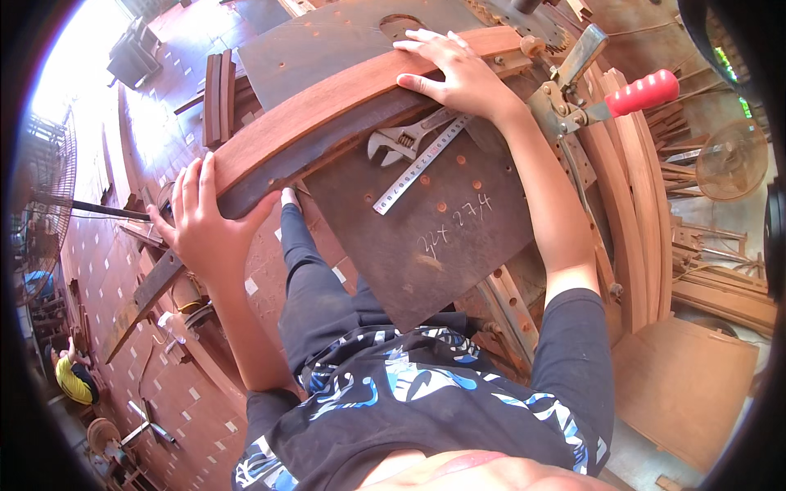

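A long curved wooden piece (pixel 327 105) lies along a dark curved form (pixel 282 169) on the metal machine table. My left hand (pixel 202 217) grips the piece's left end, fingers over the far side and thumb on the near side. Farther along, my right hand (pixel 460 72) lies across the top near the right end, with its fingers spread. On the dark table plate (pixel 385 270), below my right hand, are an adjustable wrench (pixel 401 143) and a strip of measuring tape (pixel 417 170). A toggle clamp with a red handle (pixel 643 93) stands right of my right forearm.
Toothed saw blade (pixel 550 34) sits beyond the right end of the wood. Curved wooden pieces (pixel 637 221) lean at right, beside a brown board (pixel 686 389). Dark wooden strips (pixel 218 98) stand left. A fan (pixel 49 188) and another person (pixel 74 378) are far left.
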Demonstrator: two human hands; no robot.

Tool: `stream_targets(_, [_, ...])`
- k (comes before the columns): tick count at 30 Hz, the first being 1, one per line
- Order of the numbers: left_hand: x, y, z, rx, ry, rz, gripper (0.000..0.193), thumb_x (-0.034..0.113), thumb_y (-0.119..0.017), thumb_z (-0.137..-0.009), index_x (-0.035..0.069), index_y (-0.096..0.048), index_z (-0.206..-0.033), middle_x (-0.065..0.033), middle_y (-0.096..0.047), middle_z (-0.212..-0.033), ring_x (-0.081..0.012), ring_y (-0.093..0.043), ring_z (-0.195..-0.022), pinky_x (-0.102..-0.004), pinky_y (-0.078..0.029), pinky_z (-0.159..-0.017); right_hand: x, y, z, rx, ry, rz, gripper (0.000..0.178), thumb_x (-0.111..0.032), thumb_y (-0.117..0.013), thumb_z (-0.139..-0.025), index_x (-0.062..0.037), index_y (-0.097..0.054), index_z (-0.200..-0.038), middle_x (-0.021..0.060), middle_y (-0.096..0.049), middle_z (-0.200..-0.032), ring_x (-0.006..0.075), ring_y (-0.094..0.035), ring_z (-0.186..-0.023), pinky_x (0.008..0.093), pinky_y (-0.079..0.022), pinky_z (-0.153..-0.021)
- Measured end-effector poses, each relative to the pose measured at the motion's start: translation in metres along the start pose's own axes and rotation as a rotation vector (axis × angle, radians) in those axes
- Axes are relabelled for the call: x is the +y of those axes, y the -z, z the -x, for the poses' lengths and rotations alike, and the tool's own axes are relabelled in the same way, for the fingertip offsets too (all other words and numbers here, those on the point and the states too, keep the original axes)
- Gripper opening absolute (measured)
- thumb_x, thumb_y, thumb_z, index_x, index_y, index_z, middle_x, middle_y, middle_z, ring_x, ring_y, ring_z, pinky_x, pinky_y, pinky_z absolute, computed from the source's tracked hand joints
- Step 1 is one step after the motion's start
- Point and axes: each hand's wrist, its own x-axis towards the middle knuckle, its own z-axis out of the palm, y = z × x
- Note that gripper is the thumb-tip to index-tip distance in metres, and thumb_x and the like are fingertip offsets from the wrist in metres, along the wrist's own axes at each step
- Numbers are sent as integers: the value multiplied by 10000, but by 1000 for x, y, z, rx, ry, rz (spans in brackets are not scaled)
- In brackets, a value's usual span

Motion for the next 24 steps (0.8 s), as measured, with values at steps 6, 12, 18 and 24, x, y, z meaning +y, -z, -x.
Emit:
stream_targets(6, [-4, -15, -1, 65, -2, -10, 987, 824, -819, -591, 209, -693, -1353, -20, -693, -1346, -235, -640, -1266, -668, -341, -1165, 5, -5, -6, 77, 62, 26, 743, -722, -469, -997, -186, -571, -1502, 145, -470, -1606, 286, -369, -1532, 478, -192, -1297])
stream_targets(12, [0, -16, -1, 108, 20, -23, 968, 815, -830, -587, 181, -713, -1310, -52, -718, -1243, -268, -657, -1225, -530, -515, -1047, 6, -15, -9, 112, 80, 20, 810, -774, -314, -1015, -187, -555, -1518, 142, -480, -1600, 284, -382, -1524, 482, -192, -1292])
stream_targets(18, [-1, -17, -3, 179, -7, -65, 934, 825, -821, -592, 173, -749, -1257, -60, -733, -1206, -274, -693, -1152, -466, -565, -971, 13, -24, -14, 200, 95, 21, 806, -766, -337, -1016, -176, -547, -1523, 143, -517, -1571, 284, -408, -1510, 444, -225, -1285])
stream_targets(24, [-7, -23, -1, 216, -4, -114, 926, 838, -797, -608, 176, -759, -1253, -90, -749, -1231, -294, -714, -1144, -473, -586, -923, -5, 0, -4, 137, 97, -81, 804, -601, -452, -1062, 95, -510, -1461, 301, -516, -1509, 406, -442, -1458, 455, -316, -1227])
